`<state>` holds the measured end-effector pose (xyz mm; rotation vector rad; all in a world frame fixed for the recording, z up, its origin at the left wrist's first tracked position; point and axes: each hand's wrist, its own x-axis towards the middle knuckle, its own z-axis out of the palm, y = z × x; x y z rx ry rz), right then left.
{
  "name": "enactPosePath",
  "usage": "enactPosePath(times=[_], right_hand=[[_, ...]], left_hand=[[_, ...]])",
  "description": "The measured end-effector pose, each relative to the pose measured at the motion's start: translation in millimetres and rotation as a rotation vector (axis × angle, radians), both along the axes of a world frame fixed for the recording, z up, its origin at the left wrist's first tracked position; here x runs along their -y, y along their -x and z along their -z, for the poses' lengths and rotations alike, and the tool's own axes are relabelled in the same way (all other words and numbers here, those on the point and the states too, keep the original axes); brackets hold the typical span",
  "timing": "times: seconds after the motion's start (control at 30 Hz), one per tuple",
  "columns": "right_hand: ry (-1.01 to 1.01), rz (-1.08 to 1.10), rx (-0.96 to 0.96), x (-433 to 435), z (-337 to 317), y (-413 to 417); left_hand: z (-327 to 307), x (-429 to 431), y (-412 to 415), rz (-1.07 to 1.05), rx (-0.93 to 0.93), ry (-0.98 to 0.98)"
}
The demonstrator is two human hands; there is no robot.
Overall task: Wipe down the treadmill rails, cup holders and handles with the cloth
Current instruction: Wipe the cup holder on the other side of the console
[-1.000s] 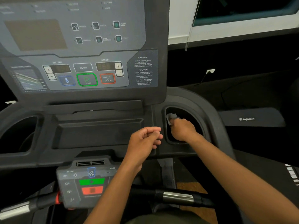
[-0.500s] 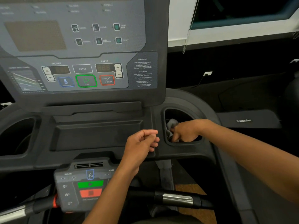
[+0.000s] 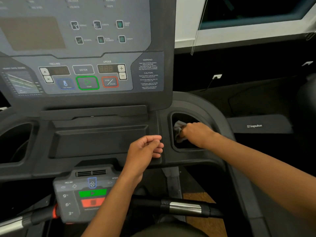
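My right hand [image 3: 196, 134] reaches into the right cup holder [image 3: 212, 120] of the treadmill and grips a grey cloth [image 3: 178, 130], pressed against the holder's left inner wall. My left hand [image 3: 145, 149] hovers loosely curled over the black console shelf just left of that holder and holds nothing. The left cup holder [image 3: 15, 142] sits at the far left edge. A front handle [image 3: 184, 208] with a silver sensor band runs below my arms.
The grey control panel [image 3: 85, 72] with start and stop buttons rises behind the shelf. A small panel [image 3: 85, 194] with green and red keys sits low in the middle. A neighbouring machine's dark deck [image 3: 256, 125] lies to the right.
My right hand swung from the holder's near side to reach in from the right, sliding the cloth along the left inner wall. My left hand barely moved.
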<state>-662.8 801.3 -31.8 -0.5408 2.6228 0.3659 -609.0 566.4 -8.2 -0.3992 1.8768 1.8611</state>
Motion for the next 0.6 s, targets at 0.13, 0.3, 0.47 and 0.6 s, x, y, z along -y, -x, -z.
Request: enactPosePath(times=[0.13,0.3,0.47,0.6], right_hand=[[-0.123,-0.014,0.137,0,-11,-2],[-0.117,0.169,0.429,1,-26,-6],[0.066,0.304,0.336,16,-24,-15],[0.35,0.455,0.209,32,-15,-24]], left_hand=[[-3,0,-2,0.0,-0.004,-0.008],[-4,-4,-6,-0.029,-0.007,-0.033],[-8,-10,-12,-0.006,-0.013,-0.06],[-10,-12,-15,0.0,-0.015,-0.059]])
